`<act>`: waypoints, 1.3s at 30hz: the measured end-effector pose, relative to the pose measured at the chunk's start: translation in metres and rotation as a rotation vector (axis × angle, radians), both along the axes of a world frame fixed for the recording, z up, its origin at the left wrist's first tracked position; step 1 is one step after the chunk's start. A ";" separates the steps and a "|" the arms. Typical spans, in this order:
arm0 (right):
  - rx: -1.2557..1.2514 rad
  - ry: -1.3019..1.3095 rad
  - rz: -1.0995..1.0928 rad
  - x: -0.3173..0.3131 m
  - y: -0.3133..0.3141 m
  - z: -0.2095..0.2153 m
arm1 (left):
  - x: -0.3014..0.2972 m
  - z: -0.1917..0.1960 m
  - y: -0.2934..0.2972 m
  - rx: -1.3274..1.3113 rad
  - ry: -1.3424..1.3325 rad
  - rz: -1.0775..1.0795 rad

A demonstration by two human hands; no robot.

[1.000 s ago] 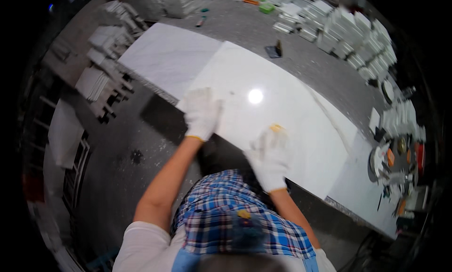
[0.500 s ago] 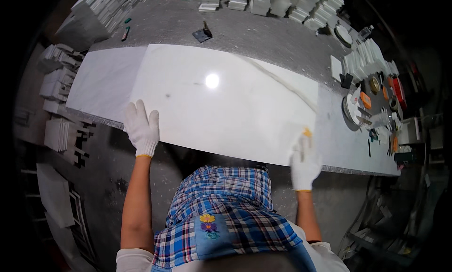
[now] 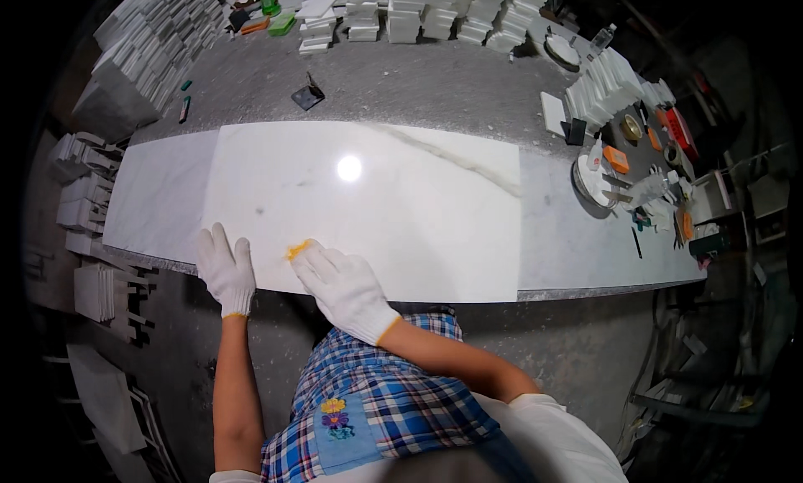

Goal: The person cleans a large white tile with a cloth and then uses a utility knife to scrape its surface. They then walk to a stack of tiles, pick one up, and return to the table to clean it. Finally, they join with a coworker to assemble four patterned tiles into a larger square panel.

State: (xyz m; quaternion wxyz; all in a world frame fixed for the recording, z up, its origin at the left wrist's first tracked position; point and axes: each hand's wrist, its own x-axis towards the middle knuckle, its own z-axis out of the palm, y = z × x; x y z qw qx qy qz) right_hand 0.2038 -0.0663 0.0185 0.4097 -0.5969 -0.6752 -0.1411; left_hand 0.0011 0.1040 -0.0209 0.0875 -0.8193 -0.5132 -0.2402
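At the far left, the left board (image 3: 159,186) reaches past the slab (image 3: 418,232), its rough near edge facing the floor (image 3: 180,349). My left hand (image 3: 226,270) lies flat at the slab's near left corner, thumb spread from the fingers, the wrist out beyond the edge. Just right of it, my right hand (image 3: 347,295) comes across my front with its fingers drawn together, pressing a yellow scrap (image 3: 298,250) under their tips onto the slab; I cannot tell what the thumb does.

The slab lies right in front of me, white and glossy, its long axis running left to right, its near edge close to my apron (image 3: 410,408). Beyond its far edge, the grey worktop (image 3: 251,86) stretches back to the tile stacks, with a dark bracket (image 3: 309,97) between. A grey vein (image 3: 452,159) slants down rightward to the slab's right edge. Past that edge, the right board (image 3: 577,240) gives a broad stretch before the cluttered dish (image 3: 576,186) and orange box (image 3: 616,158).
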 end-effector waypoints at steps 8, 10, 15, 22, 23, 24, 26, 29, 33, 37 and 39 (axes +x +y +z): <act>-0.318 -0.269 -0.738 0.197 -0.047 -0.030 | -0.011 -0.014 0.002 -0.016 0.031 0.059; -0.304 -0.208 -0.829 0.222 -0.055 -0.017 | -0.006 -0.009 0.000 -0.009 0.014 0.049; -0.484 -0.132 -0.811 0.145 -0.021 0.009 | -0.006 -0.007 -0.004 -0.007 0.007 0.089; -0.175 -0.365 -0.267 -0.032 0.072 -0.006 | -0.009 0.000 -0.003 -0.039 0.001 0.063; -0.227 -0.072 0.086 -0.028 0.074 0.005 | -0.009 -0.004 -0.001 -0.018 0.003 0.056; -0.273 -0.098 -0.024 -0.015 0.080 0.005 | -0.010 -0.007 0.002 0.002 0.006 0.049; -0.423 -0.096 -0.247 0.032 0.095 0.006 | -0.011 -0.012 0.001 0.026 0.011 0.046; -0.422 0.059 -0.489 0.141 0.090 0.003 | -0.012 -0.010 0.000 0.009 0.002 0.053; -0.350 -0.143 -0.820 0.255 0.016 -0.001 | -0.006 -0.007 -0.003 -0.034 -0.027 0.070; -0.328 -0.013 -0.905 0.262 -0.026 -0.007 | -0.008 -0.010 -0.003 -0.001 -0.009 0.072; -0.265 -0.006 -0.912 0.221 -0.016 -0.015 | -0.004 -0.008 -0.003 0.017 -0.012 0.071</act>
